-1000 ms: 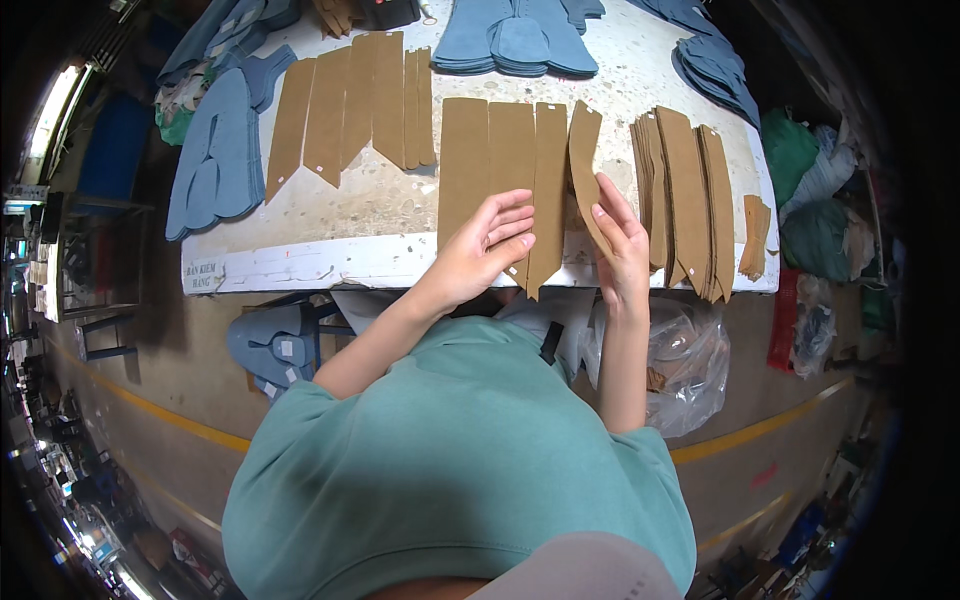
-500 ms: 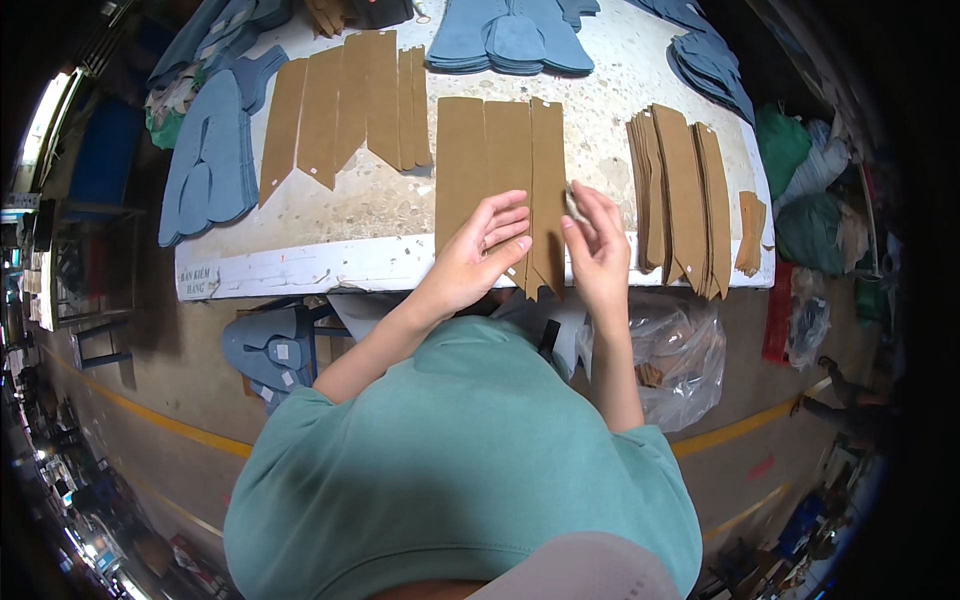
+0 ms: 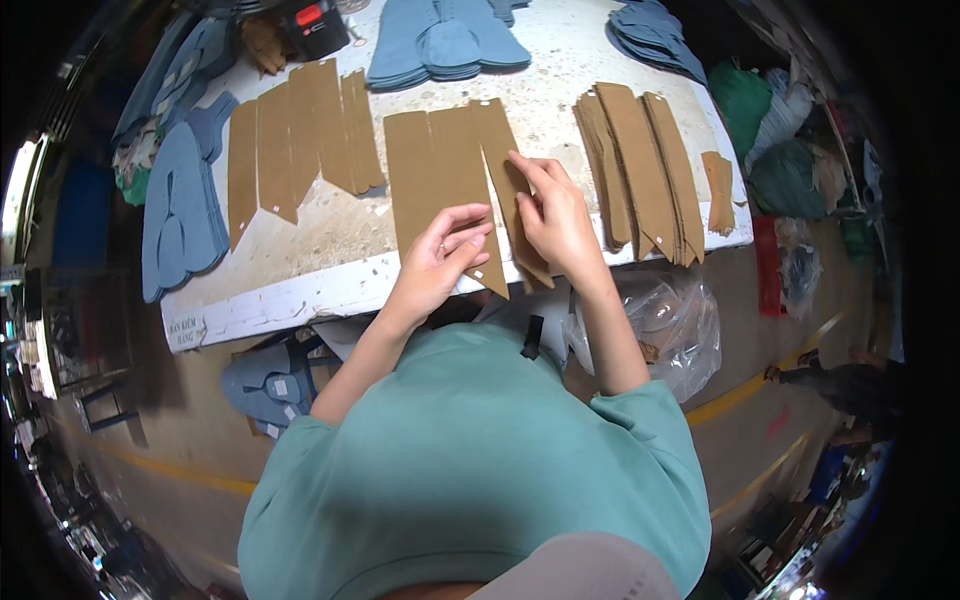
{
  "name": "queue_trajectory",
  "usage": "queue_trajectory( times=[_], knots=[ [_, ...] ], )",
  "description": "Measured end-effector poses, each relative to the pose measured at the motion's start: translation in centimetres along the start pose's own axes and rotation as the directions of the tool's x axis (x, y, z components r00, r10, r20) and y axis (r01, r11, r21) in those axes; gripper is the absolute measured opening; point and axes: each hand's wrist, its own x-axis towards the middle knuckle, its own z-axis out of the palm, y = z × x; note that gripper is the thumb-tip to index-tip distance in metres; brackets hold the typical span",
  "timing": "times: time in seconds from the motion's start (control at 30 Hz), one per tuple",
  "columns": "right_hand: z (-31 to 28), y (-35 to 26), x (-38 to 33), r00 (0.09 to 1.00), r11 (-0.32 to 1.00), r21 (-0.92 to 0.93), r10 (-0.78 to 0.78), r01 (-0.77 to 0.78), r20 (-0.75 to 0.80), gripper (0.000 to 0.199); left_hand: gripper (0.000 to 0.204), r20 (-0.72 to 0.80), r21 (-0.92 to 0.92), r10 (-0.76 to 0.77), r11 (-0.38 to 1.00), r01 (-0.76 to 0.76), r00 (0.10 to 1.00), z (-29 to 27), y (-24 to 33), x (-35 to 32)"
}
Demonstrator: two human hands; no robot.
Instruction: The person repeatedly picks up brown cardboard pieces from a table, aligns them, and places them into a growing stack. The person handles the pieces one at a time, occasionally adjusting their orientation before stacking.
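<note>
Brown flat cut pieces [image 3: 435,160] of leather-like material lie before me at the table's front edge, their lower ends pointed and tagged with small white stickers. My left hand [image 3: 437,258] rests over their lower part, palm turned inward, fingers loosely bent and apart. A brown strip [image 3: 497,135] at their right slants away, with a narrow wedge of white table between. On this strip is my right hand [image 3: 558,218], index finger stretched up along it and thumb apart. The other right fingers are curled beneath and partly hidden; nothing shows in them.
More brown pieces [image 3: 305,130] lie left, with brown stacks [image 3: 645,165] and a small brown bundle [image 3: 717,190] right. Blue-grey stacks [image 3: 445,45] stand at the back and a blue-grey pile [image 3: 185,210] at left. Below the table's right edge hangs a clear plastic bag [image 3: 680,320].
The rightmost brown strip has tilted and parted from the piece beside it. My right hand has moved from beside the strip onto it. My view has turned and shifted slightly.
</note>
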Motion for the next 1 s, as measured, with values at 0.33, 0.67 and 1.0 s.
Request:
queue_trajectory(
  times=[0.33,0.67,1.0],
  knots=[
    [-12.5,3.0,3.6,0.986,0.985,0.092,-0.152,0.146,0.07,0.034,0.032,0.035,-0.001,0.014,1.0,-0.014,0.999,-0.8,-0.7,-0.1],
    [-17.4,14.5,-2.5,0.922,0.778,0.564,0.381,-0.278,-0.071,0.033,0.027,0.047,-0.001,0.013,1.0,-0.013,0.999,-0.9,-0.8,0.0],
    [-18.0,15.1,-1.7,0.93,0.923,0.233,0.342,-0.306,-0.135,0.027,0.026,-0.019,0.083,-0.007,0.996,0.008,1.0,-2.3,0.6,-1.0]
  ],
)
